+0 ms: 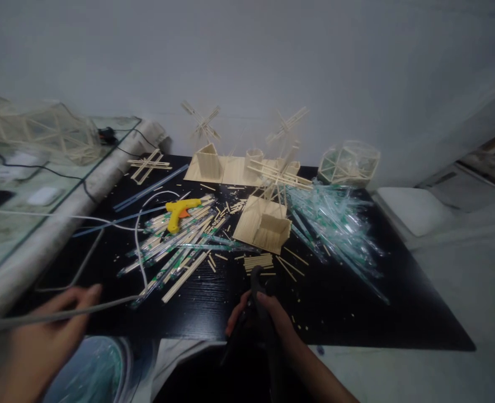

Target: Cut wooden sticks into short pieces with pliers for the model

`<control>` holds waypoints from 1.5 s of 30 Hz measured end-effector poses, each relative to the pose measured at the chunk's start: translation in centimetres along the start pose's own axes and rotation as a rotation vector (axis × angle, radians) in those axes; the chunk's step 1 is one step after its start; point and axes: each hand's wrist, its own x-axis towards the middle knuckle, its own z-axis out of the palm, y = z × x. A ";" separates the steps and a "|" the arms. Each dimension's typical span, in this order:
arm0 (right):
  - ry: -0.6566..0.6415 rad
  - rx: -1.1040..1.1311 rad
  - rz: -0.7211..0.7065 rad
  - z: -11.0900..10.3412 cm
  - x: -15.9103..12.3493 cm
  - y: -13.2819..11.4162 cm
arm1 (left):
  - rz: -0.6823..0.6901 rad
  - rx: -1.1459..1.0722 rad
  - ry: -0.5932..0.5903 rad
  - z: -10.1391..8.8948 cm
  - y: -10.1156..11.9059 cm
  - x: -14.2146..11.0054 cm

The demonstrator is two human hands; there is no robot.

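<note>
"What do you get on your end for the right hand?"

"I see the right hand (281, 323) closed around a dark plier-like hand tool (256, 275), its handles spread apart. The tool's head points away from the body, and just beyond it lies a flat row of short, pale wooden sticks (259, 261). I can't tell whether they touch."

"And the left hand?"

"The left hand (50, 336) is blurred, well apart from the right one, its fingers loosely curved. A white cord (142, 263) crosses it, but I can't tell whether it's gripped."

"What's farther out?"

"Past the row, ahead of the right hand, I have a pale wooden windmill model on a flat base (247, 221). To that hand's right and ahead sprawls a heap of clear, green-printed plastic wrappers (339, 224). Between the hands, farther forward, a yellow glue gun with an orange trigger (179, 212) rests on pale sticks in clear wrappers (169, 271). All of it is on the black tabletop (415, 319)."
</note>
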 end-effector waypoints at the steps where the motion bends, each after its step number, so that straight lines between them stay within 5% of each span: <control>1: 0.007 -0.005 -0.002 0.1 0.0 -0.1 | 0.074 -0.042 -0.029 0.4 0.9 -0.9; 3: 0.021 -0.016 0.005 0.2 -0.1 -0.2 | 0.246 -0.104 -0.271 1.6 3.0 -2.4; 5: 0.031 -0.034 0.012 0.3 -0.1 -0.3 | 0.370 -0.159 -0.372 3.2 5.1 -3.5; 10: 0.023 -0.033 0.006 -0.1 0.0 -0.2 | 0.481 -0.117 -0.150 6.7 9.2 -3.4; 19: 0.015 -0.039 0.011 -0.2 0.1 -0.3 | 0.445 0.283 -0.198 9.1 11.6 0.8; 33: 0.021 -0.057 0.039 0.0 0.1 -0.7 | 0.276 0.439 -0.368 8.7 13.6 3.4; 41: 0.030 -0.030 0.055 0.2 0.1 -0.8 | 0.141 0.391 -0.248 6.2 14.4 2.4; 45: 0.058 -0.036 0.051 0.5 -0.1 -1.0 | 0.190 0.202 -0.194 5.4 13.6 1.3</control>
